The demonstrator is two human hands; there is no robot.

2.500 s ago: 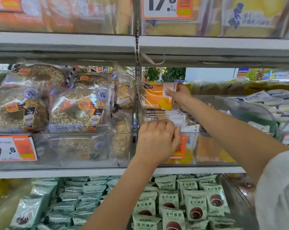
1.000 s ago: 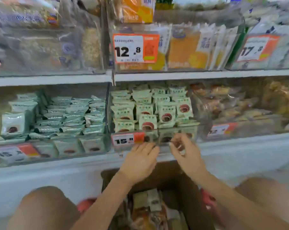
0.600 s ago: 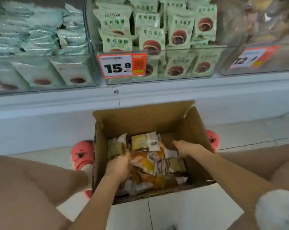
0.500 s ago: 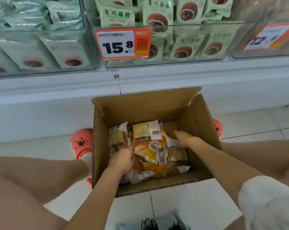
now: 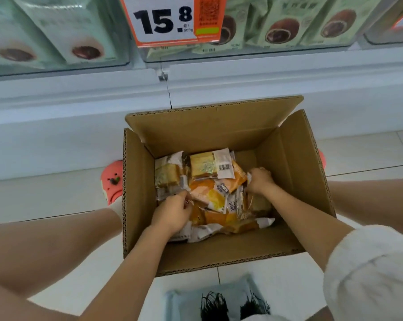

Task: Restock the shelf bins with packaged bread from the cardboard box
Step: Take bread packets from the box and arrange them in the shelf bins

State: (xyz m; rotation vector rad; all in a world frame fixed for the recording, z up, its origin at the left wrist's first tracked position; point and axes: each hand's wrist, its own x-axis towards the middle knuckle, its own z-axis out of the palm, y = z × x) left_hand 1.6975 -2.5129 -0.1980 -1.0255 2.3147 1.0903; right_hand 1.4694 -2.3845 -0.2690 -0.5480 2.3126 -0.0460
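1. Down inside the cardboard box [image 5: 288, 156], both hands dig into the bread packs [image 5: 215, 179].
2. Left hand [image 5: 172, 213] curls round crinkly wrappers; right hand [image 5: 259, 181] pinches a pack edge.
3. Box is corrugated, flaps up.

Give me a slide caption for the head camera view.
Both hands gather bread packets from cardboard box.

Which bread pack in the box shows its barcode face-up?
The pale yellow pack at the far side of the cardboard box, lying on top of the pile. Its white end panel carries a barcode; the orange packs nearer the hands show none.
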